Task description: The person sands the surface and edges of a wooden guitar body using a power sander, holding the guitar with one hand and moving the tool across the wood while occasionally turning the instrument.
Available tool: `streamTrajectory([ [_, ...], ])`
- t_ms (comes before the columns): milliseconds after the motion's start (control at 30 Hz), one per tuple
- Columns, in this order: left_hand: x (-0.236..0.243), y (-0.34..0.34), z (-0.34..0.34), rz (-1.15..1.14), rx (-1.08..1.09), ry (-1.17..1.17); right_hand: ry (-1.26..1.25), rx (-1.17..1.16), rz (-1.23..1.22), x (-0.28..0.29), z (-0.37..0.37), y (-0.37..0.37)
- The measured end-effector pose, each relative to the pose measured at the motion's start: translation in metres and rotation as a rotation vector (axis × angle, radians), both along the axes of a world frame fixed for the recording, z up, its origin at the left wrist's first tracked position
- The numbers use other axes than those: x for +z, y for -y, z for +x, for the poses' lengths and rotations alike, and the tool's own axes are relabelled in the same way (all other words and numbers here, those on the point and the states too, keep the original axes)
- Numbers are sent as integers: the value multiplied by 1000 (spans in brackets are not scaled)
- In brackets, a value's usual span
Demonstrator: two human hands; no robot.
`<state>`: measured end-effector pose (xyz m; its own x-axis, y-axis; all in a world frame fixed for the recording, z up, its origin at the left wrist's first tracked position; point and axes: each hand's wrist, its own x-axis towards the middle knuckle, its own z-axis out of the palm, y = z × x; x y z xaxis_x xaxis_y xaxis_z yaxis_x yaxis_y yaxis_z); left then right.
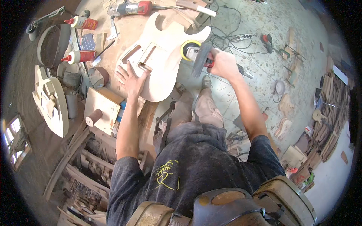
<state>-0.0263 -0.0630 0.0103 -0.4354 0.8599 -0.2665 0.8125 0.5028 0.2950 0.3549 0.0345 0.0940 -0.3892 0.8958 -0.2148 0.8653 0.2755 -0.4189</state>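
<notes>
A pale wooden guitar body (166, 41) with routed cavities lies on the workbench. My left hand (131, 80) rests on its near left part, fingers spread, beside the larger cavities. At the body's right edge, my right hand (223, 64) is wrapped round an angle sander (209, 62). The sander's round disc (186, 50) has a yellow rim and is tilted up on its side by the body's edge. A dark grey flat piece (201, 60) stands between the disc and my right hand. Whether the disc touches the wood I cannot tell.
Two white-and-red glue bottles (83, 56) lie on the bench's left side. A red and grey power tool (130, 8) is at the back. Another guitar body (52, 103) leans at far left. Cables (233, 41) and a power strip (242, 37) lie on the floor; wood pieces pile up right.
</notes>
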Motion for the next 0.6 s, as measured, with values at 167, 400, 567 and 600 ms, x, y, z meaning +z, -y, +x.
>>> streamTrajectory([
  [167,-2,1,-2,17,-11,-9,-27,237,-22,-3,-19,11],
  [400,0,0,0,-13,2,9,-70,75,4,5,-13,-6],
  [567,-5,3,-3,47,-27,-12,-121,371,7,-11,-21,9],
  [600,-6,2,-4,45,-25,-13,-123,373,5,-10,-17,6],
])
